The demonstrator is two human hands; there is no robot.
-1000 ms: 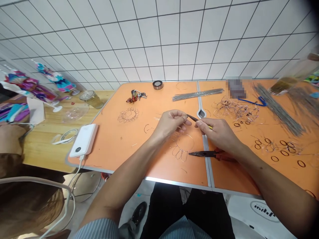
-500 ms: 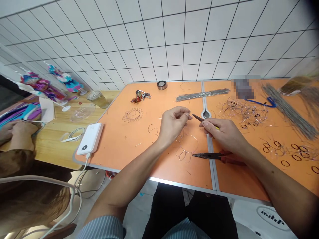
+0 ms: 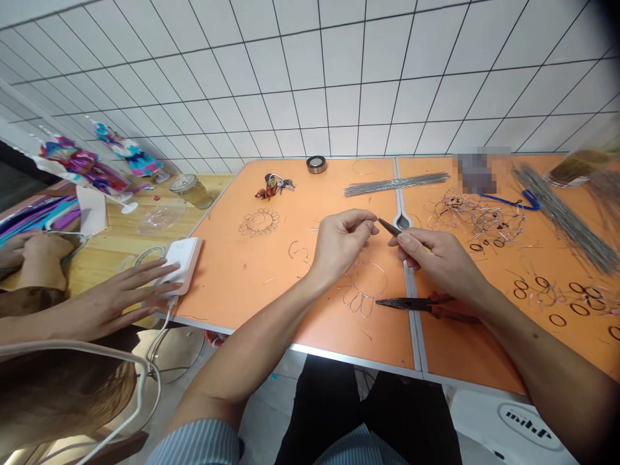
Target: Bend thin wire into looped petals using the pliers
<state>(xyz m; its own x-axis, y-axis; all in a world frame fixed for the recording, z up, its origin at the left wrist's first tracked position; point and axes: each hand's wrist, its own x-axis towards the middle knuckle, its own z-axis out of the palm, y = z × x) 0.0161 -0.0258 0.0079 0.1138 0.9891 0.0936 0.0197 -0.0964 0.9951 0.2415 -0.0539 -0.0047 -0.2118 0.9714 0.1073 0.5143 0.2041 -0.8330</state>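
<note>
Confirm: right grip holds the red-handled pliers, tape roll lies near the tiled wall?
No: the head view shows the right grip holding a slim dark-tipped tool; the red-handled pliers lie on the orange table. The tape roll does lie near the tiled wall.

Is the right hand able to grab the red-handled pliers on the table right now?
Probably not straight away: the right hand holds a pointed tool, and the right forearm seems to cover the handle ends of the red-handled pliers. Their dark nose lies uncovered, though.
</note>
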